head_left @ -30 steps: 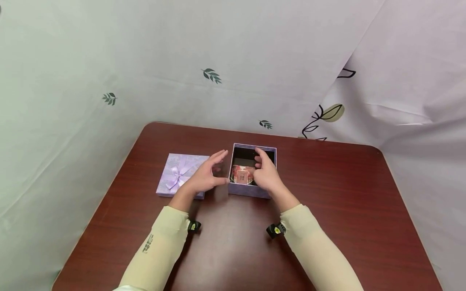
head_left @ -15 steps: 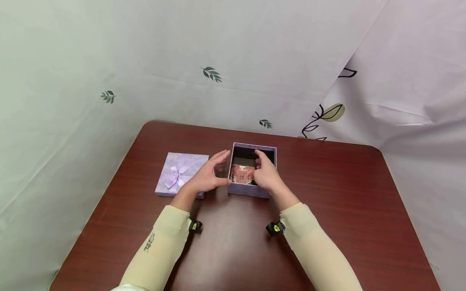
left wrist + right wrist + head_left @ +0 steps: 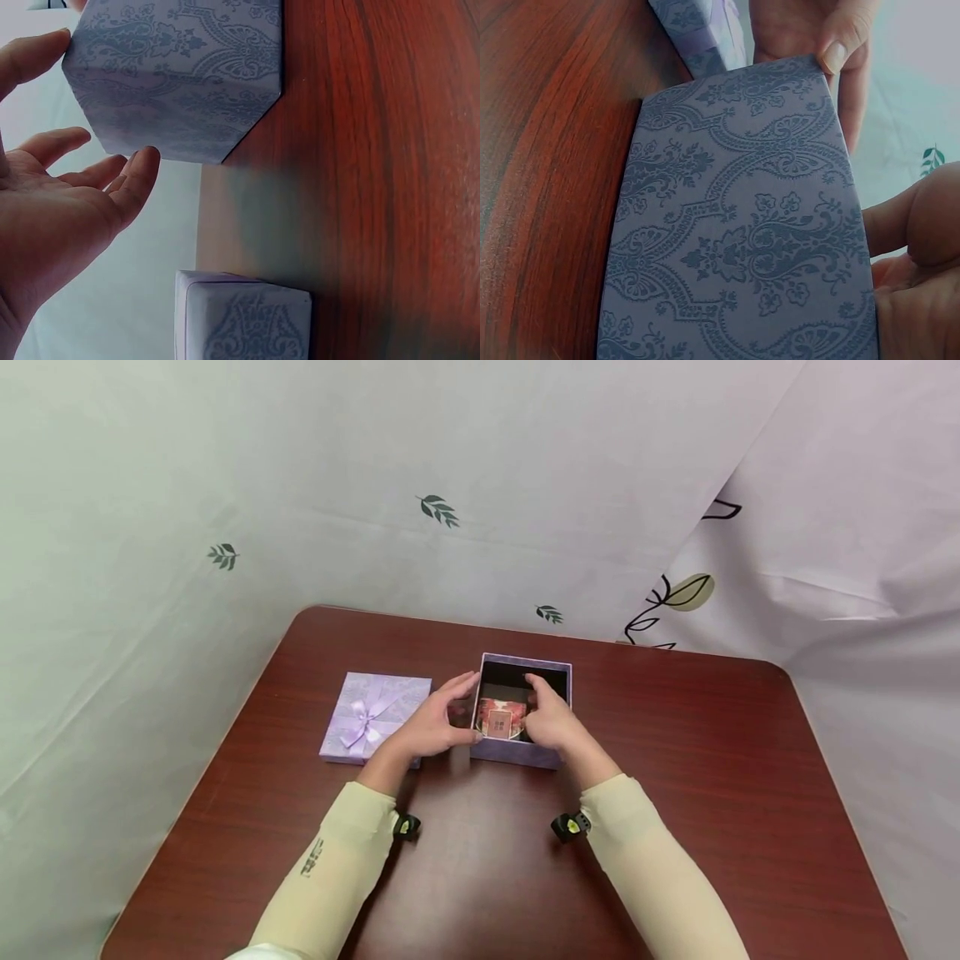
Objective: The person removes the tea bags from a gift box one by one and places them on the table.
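A purple patterned gift box (image 3: 517, 753) stands without its lid, its inside black. In its near left part lies a red patterned container (image 3: 501, 718) with a pinkish label panel. My left hand (image 3: 433, 725) is at the box's left side, fingers spread, thumb at the near left corner; the left wrist view shows the fingertips beside the patterned wall (image 3: 172, 82). My right hand (image 3: 553, 718) reaches over the near right rim into the box, fingers right beside the container. One finger stretches toward the back wall. I cannot tell whether it grips the container, as the fingertips are partly hidden.
The matching lid (image 3: 390, 702) with a lilac ribbon bow (image 3: 365, 720) lies left of the box, partly behind my left hand. Both stand on a dark red wooden table (image 3: 690, 777). A pale cloth with leaf prints (image 3: 337, 485) hangs behind the table.
My left hand has moved slightly right, its fingertips and thumb now closer against the box's left side. My right hand has barely moved. The lid stays in place.
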{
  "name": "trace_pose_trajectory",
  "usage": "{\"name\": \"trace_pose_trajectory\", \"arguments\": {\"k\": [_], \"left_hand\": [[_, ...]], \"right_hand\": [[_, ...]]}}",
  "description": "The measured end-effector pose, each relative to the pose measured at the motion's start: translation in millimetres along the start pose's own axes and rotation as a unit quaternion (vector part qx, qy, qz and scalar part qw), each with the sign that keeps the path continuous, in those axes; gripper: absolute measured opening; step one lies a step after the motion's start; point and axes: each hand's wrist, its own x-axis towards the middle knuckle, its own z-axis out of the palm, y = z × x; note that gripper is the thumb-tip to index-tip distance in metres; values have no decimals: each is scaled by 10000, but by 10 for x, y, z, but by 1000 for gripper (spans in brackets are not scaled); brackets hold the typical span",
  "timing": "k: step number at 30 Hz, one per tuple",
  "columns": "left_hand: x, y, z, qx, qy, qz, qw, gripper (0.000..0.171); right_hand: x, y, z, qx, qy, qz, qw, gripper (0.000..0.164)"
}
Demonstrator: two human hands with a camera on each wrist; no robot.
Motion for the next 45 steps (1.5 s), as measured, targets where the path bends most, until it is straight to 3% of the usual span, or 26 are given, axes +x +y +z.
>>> {"name": "trace_pose_trajectory", "arguments": {"k": [21,24,31,45], "left_hand": [[-4,-15,72,-569,-125,-184,9981,93],[-13,37,68,-592,-155,-216,9979,92],[-81,349,20,-617,-176,-147,9978,86],[-87,384,24,-733,-112,-128,9972,85]], "right_hand": [[6,13,4,162,-181,106,9996,76],[1,13,2,161,-159,91,9997,75],[-17,-7,8,225,-75,12,9997,73],[-15,-41,8,715,158,56,9973,78]]}}
